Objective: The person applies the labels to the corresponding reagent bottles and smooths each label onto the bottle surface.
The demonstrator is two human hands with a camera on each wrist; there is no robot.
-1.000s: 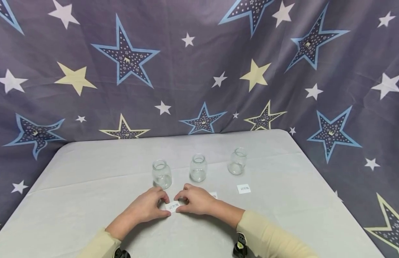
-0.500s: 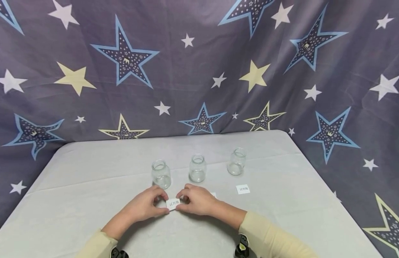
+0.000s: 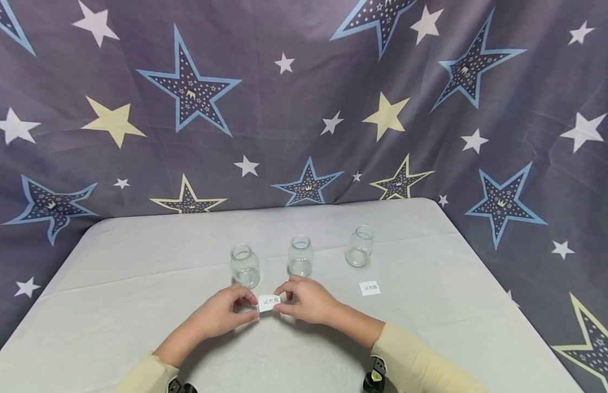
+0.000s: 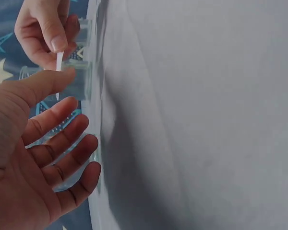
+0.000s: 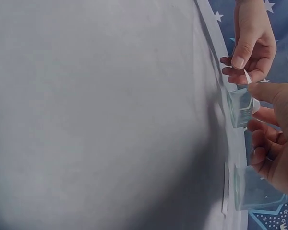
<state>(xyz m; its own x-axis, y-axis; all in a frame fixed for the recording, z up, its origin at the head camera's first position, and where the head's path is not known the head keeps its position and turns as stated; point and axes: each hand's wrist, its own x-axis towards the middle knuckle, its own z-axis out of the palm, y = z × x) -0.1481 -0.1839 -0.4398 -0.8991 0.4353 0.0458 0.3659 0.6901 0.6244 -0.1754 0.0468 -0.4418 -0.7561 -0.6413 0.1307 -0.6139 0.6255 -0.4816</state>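
My right hand (image 3: 311, 302) pinches a small white card (image 3: 269, 303) with dark writing between thumb and fingers, at the card's right side. Beside the card's left edge is my left hand (image 3: 220, 312), its thumb and index finger apart. In the left wrist view the left hand (image 4: 43, 148) has relaxed, spread fingers, with the thin card (image 4: 60, 61) seen edge-on near its thumb. The right wrist view shows the right hand (image 5: 281, 129) on the card (image 5: 247, 76), whose far end is near the left thumb. Whether the left thumb touches the card I cannot tell.
Three open glass jars stand behind the hands: left (image 3: 245, 268), middle (image 3: 300, 257) and right (image 3: 359, 248). Another white card (image 3: 369, 288) lies in front of the right jar on the cloth-covered table (image 3: 137, 284). A star-patterned curtain (image 3: 264, 125) hangs behind.
The held card has moved slightly right and away from me, with the right hand. The left hand's fingers have parted from its edge. A card partly visible behind the right hand is now hidden.
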